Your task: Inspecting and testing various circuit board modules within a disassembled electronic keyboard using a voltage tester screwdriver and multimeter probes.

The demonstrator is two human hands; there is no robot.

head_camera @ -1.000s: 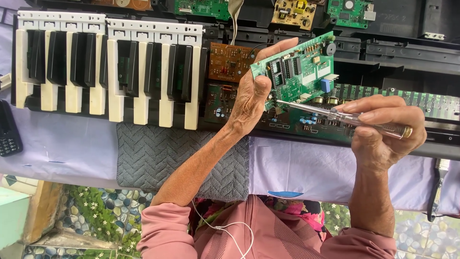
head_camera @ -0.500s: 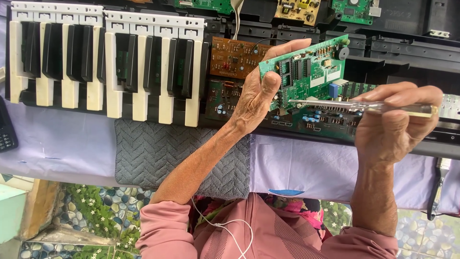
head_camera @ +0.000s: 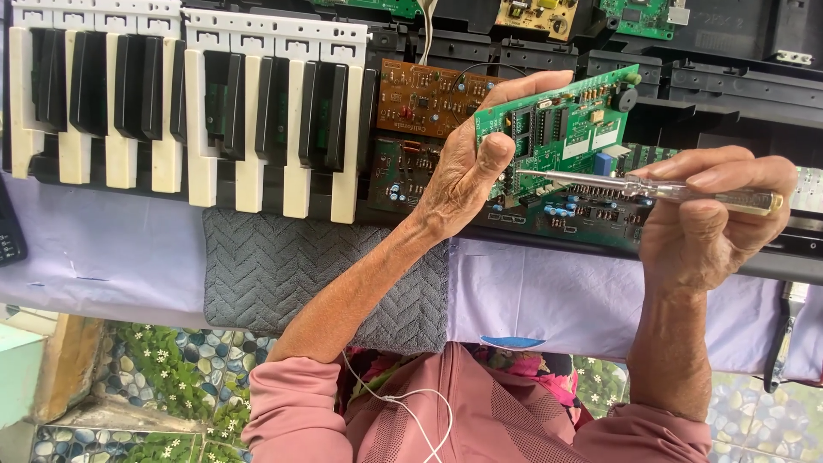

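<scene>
Your left hand [head_camera: 467, 184] held the green circuit board [head_camera: 557, 133] up over the opened keyboard; the thumb was pressed on the board's face at its lower left corner, and the other fingers were curled behind the board, with one fingertip showing above its top edge at about 12 o'clock from the thumb; the board was tilted, its right end higher than its left. Your right hand [head_camera: 707, 214] was at 3 o'clock from the board; its fingers were closed around the clear handle of a screwdriver [head_camera: 651, 187], with the forefinger stretched along the top of the handle and the thumb under it; the metal shaft pointed to 9 o'clock and its tip lay on the lower part of the green board, just beside your left thumb; I could not tell if the tip sat in a screw.

Under the board, inside the keyboard body [head_camera: 729, 86], there was a darker board with blue parts [head_camera: 591, 219]; at 10 o'clock from your left hand lay a brown board [head_camera: 424, 99]; at 9 o'clock stood the white and black keys [head_camera: 189, 111], lifted from their place. The keyboard rested on a pale purple cloth [head_camera: 103, 257]; a grey towel [head_camera: 283, 270] lay on that cloth under your left forearm; your sleeves were pink, and a thin white cable [head_camera: 411, 399] hung at your chest.
</scene>
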